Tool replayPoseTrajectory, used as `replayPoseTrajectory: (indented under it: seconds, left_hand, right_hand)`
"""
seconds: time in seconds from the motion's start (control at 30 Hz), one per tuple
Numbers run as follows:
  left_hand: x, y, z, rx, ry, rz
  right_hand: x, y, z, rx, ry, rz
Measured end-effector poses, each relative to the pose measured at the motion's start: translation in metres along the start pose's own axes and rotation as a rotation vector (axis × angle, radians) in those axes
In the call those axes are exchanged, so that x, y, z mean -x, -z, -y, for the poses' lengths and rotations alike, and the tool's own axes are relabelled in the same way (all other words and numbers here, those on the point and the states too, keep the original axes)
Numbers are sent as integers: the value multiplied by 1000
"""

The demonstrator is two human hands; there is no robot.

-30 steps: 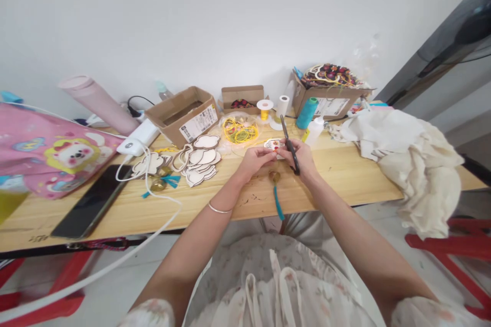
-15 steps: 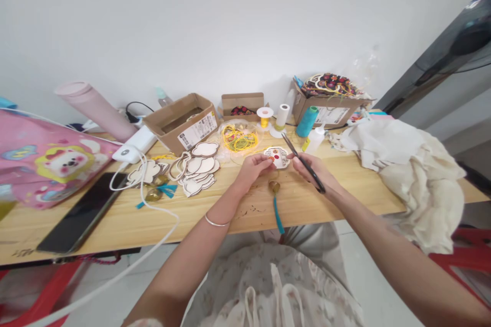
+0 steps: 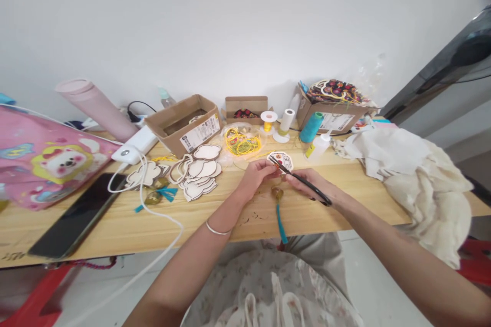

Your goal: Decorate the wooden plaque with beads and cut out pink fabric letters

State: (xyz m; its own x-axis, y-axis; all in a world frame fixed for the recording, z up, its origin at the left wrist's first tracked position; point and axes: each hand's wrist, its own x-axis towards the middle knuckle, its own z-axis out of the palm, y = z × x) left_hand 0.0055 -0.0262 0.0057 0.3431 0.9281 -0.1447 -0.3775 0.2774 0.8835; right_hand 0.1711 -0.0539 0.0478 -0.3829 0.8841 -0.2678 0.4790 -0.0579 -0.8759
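My left hand (image 3: 258,176) pinches a small round painted ornament (image 3: 284,160) above the wooden table (image 3: 115,217). A gold bell (image 3: 276,193) with a teal tassel (image 3: 281,223) hangs below the ornament, past the table's front edge. My right hand (image 3: 307,183) grips black scissors (image 3: 303,182), whose blades point left and reach the ornament's lower edge next to my left fingers.
A pile of white cloud-shaped cutouts (image 3: 199,167) and yellow cord (image 3: 241,143) lie left of my hands. Cardboard boxes (image 3: 184,121), thread spools (image 3: 311,126), and a glue bottle (image 3: 317,146) line the back. A phone (image 3: 72,217), white cable, pink bag and cream cloth (image 3: 418,173) flank the sides.
The scissors swung from pointing up to lying nearly level, tips now at the ornament. My right hand dropped lower and to the right; the left kept hold of the ornament.
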Motion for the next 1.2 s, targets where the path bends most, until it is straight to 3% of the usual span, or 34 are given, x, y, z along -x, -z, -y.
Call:
replayPoseTrajectory:
  seconds: [0.77, 1.2]
  left_hand:
    - [-3, 2, 2, -44, 29, 12]
    - [-2, 1, 0, -22, 18, 32]
  right_hand:
    - [-6, 13, -10, 135, 23, 82]
    - [-2, 7, -15, 78, -1, 15]
